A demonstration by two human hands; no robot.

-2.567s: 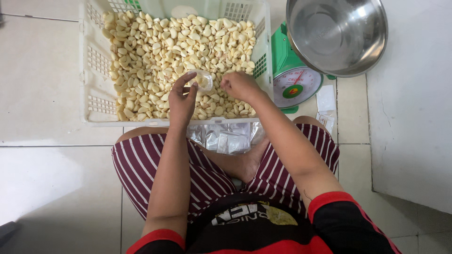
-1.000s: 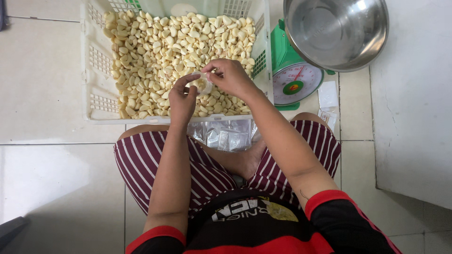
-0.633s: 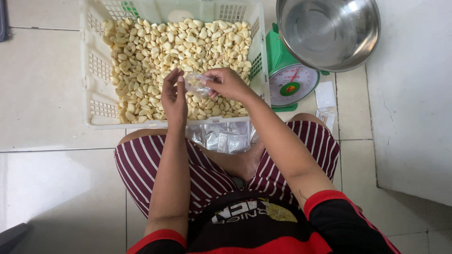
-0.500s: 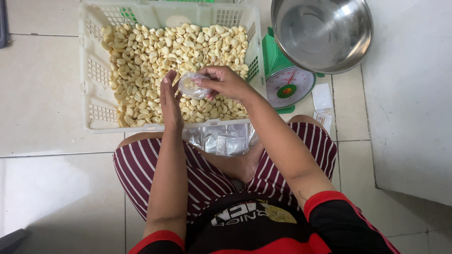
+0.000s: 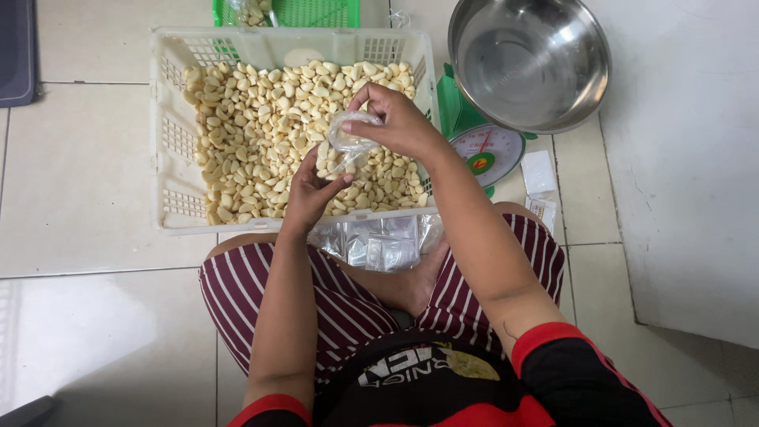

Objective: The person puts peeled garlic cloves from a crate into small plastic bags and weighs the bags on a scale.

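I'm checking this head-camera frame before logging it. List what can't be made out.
- Small clear bag: contents unreadable, covered by right hand and left hand.
- Green tray: cut off by the top edge.
- Scale: mostly hidden under steel bowl.
- White basket: floor buried under peeled cloves.

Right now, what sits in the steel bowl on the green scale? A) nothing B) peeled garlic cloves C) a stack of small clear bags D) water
A: the steel bowl on the green scale shows only bare metal inside; the peeled garlic cloves all lie in the white plastic crate, and the right hand holds the small clear bag over that crate.
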